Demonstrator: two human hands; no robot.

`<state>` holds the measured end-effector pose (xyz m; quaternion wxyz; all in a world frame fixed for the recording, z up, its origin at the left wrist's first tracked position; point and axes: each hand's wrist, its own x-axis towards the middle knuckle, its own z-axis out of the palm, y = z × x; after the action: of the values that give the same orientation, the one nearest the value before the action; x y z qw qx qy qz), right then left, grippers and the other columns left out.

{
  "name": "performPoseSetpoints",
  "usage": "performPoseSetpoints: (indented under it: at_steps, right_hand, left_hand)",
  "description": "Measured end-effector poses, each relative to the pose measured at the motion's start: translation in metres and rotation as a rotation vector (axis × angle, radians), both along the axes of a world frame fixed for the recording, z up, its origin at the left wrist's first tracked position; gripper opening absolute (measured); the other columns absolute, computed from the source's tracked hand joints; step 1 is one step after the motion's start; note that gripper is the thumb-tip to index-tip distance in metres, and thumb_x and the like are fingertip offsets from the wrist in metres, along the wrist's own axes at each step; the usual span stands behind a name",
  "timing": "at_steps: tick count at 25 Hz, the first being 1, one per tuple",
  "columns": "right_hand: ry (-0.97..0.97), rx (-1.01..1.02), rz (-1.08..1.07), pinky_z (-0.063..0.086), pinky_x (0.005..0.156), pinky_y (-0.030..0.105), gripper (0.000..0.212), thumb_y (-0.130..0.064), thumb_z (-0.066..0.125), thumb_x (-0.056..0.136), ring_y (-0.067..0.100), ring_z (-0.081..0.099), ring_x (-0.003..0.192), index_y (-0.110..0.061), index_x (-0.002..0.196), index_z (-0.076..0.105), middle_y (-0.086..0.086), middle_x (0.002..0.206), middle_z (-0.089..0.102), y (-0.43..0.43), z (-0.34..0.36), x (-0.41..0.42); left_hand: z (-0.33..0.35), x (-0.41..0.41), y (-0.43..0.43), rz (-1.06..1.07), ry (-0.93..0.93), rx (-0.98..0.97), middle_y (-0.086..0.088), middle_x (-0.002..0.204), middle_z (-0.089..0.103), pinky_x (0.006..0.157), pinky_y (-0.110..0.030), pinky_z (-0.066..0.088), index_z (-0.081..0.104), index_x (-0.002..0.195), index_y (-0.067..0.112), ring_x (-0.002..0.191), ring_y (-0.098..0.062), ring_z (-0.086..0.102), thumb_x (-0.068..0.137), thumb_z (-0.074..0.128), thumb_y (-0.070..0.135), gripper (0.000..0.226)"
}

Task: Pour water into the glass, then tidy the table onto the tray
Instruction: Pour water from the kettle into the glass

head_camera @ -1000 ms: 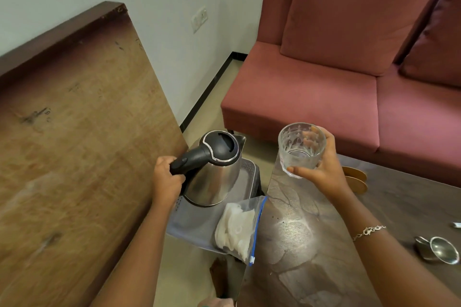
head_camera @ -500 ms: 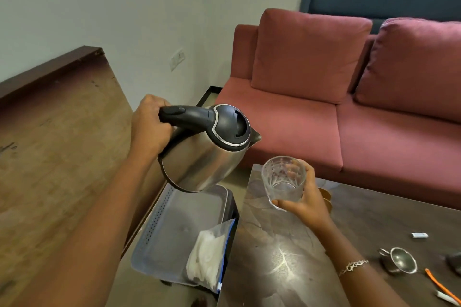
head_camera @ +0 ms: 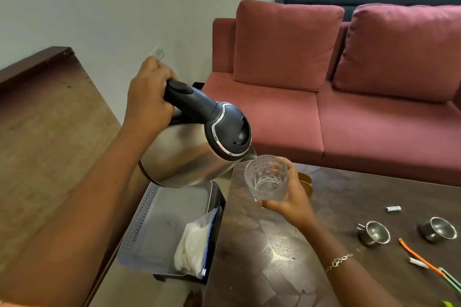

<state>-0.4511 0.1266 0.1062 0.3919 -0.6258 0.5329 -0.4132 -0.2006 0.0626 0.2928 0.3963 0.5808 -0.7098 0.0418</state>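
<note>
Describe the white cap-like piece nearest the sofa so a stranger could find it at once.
Start at the dark table in front of the red sofa. On its right side, beyond the two small steel cups, lies a short white cylinder. It lies alone on bare tabletop, whereas the other white piece rests against the orange stick.

Left hand [head_camera: 147, 97] lifted kettle [head_camera: 192, 152] off tray [head_camera: 154, 227], where it had stood a second earlier, and carried it up and rightward. Kettle tipped further than half a second before; spout came down to rim of glass [head_camera: 267, 178], now touching or just above it. Right hand [head_camera: 291, 199] tilted glass toward spout, mouth angled at kettle. Tray floor left bare apart from plastic bag [head_camera: 194, 247]. Whether water reached glass: could not tell.
</note>
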Motion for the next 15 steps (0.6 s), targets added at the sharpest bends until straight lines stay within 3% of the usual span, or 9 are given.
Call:
performPoseSetpoints:
  at_steps: [3,6,10,15]
  right_hand:
    - [0.005,0.009,0.012,0.040,0.099,0.026,0.091,-0.015,0.085,0.058,0.006,0.046,0.117,-0.049,0.118,0.026,-0.020,0.121,0.044,0.006,-0.001,-0.002]
    - [-0.006,0.024,0.031,0.042,0.102,0.034,0.091,-0.018,0.084,0.058,0.010,0.046,0.119,-0.040,0.124,0.026,-0.014,0.124,0.045,0.012,-0.002,-0.003]
    - [0.009,0.021,0.040,0.042,0.101,0.033,0.091,-0.013,0.083,0.059,0.006,0.045,0.118,-0.045,0.121,0.025,-0.020,0.122,0.042,0.017,-0.003,-0.006]
    - [0.015,0.025,0.034,0.041,0.103,0.037,0.093,-0.013,0.084,0.059,0.012,0.045,0.119,-0.047,0.121,0.023,-0.014,0.123,0.043,0.020,-0.005,-0.007]
  left_hand:
    - [0.009,-0.011,0.006,-0.040,-0.053,-0.039,-0.025,0.100,0.052,0.074,-0.039,0.040,0.058,0.082,-0.007,0.085,-0.038,0.051,0.063,0.047,-0.020,0.025]
    - [0.014,-0.020,0.008,-0.082,-0.097,-0.045,-0.025,0.099,0.051,0.076,-0.046,0.042,0.057,0.080,-0.006,0.083,-0.039,0.051,0.060,0.047,-0.020,0.026]
    - [0.019,-0.028,0.008,-0.099,-0.183,-0.066,-0.023,0.098,0.052,0.073,-0.034,0.030,0.056,0.079,-0.003,0.080,-0.038,0.051,0.057,0.048,-0.020,0.029]
    - [0.028,-0.033,0.007,-0.110,-0.222,-0.084,-0.021,0.098,0.053,0.074,-0.032,0.027,0.055,0.079,-0.001,0.079,-0.037,0.051,0.057,0.049,-0.017,0.028]
